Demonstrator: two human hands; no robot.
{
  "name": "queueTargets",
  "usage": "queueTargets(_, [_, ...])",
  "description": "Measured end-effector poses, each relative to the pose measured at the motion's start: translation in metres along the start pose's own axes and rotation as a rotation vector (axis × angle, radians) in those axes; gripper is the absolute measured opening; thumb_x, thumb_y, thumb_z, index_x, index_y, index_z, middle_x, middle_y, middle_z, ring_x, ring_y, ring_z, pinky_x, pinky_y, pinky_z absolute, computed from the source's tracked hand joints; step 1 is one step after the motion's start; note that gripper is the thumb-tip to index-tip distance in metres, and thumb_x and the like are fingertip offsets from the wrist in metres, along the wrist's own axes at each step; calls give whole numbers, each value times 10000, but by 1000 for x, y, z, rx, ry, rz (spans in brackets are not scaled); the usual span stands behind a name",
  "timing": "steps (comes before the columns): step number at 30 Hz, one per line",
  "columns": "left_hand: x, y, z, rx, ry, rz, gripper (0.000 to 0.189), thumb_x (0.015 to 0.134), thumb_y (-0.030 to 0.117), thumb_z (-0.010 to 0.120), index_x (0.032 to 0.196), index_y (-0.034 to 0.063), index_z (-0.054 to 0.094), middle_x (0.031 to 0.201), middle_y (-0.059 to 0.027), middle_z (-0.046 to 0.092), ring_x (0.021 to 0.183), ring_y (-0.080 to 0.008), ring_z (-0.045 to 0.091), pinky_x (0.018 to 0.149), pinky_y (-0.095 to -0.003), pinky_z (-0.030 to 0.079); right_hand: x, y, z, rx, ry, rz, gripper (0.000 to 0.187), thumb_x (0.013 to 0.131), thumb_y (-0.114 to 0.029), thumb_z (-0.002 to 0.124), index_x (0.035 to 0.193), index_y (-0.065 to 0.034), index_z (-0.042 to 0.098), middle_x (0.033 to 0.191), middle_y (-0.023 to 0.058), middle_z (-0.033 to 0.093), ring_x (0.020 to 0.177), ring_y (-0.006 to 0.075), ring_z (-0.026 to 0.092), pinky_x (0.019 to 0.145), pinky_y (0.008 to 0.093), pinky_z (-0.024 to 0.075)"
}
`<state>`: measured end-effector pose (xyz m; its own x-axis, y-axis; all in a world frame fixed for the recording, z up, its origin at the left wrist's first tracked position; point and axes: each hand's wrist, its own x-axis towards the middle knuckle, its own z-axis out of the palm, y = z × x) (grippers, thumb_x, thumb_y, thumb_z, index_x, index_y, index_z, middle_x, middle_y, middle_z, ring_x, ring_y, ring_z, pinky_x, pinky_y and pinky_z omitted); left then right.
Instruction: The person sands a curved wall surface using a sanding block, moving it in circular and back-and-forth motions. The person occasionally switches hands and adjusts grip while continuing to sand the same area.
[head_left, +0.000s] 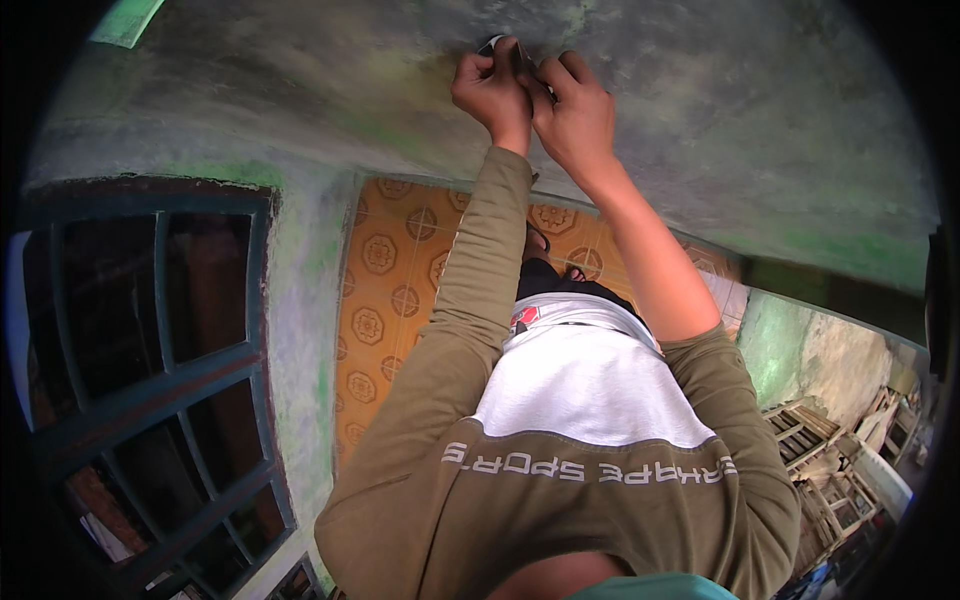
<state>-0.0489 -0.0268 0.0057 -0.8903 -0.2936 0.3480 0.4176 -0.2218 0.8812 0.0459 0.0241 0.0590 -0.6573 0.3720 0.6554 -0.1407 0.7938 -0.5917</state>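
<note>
Both hands are raised close together against a grey, green-stained plastered wall (712, 112). With bent fingers, my left hand (495, 94) grips a small dark object with a white part (493, 45) at the wall's surface. Right beside it, my right hand (574, 105) pinches a thin dark piece (534, 71) that reaches toward the left fingers. Fingers cover most of both, so I cannot tell what they are or whether they are one thing.
A blue-framed window (259, 300) with dark panes is on the left wall. Below lies an orange patterned tile floor (382, 300), where sandalled feet show. Wooden frames or crates (832, 502) are piled at the lower right. A pale green edge (127, 22) shows at the upper left.
</note>
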Motion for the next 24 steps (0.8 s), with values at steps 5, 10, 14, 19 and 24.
queueTargets(5, [-8, 4, 1, -140, 47, -84, 397, 880, 105, 822, 655, 43, 501, 621, -23, 628, 584, -65, 557, 514, -259, 458, -2, -4, 0, 5, -27, 6, 141, 902, -193, 734, 862, -69, 679, 821, 84, 623, 634, 350, 610, 553, 459, 470])
queueTargets(10, [9, 3, 6, -163, 52, 24, 379, 891, 89, 802, 674, 49, 494, 626, -34, 637, 587, -72, 580, 522, -269, 481, 11, -2, 3, 23, 18, -38, 127, 902, -184, 730, 870, -71, 682, 827, 81, 628, 662, 357, 632, 558, 461, 476])
queueTargets(14, [-6, -5, -3, -170, 25, -73, 380, 901, 82, 792, 672, 54, 490, 628, -34, 637, 574, -75, 574, 525, -267, 481, -1, -1, 3, -11, -18, 11, 117, 895, -177, 730, 871, -73, 682, 834, 79, 635, 677, 359, 644, 566, 467, 479])
queueTargets(19, [-17, -8, -6, -93, 53, -117, 386, 900, 68, 789, 668, 54, 481, 644, -34, 638, 597, -75, 577, 533, -257, 471, -7, 2, 3, -26, -61, 12, 110, 887, -165, 728, 857, -71, 679, 846, 79, 644, 660, 360, 640, 569, 469, 481])
queueTargets(24, [4, -8, 6, -114, 49, 30, 397, 885, 63, 804, 661, 48, 477, 648, -36, 635, 612, -76, 589, 531, -256, 474, 6, 4, 6, 23, 11, -32, 109, 882, -167, 735, 856, -75, 684, 834, 77, 645, 657, 345, 645, 571, 450, 490])
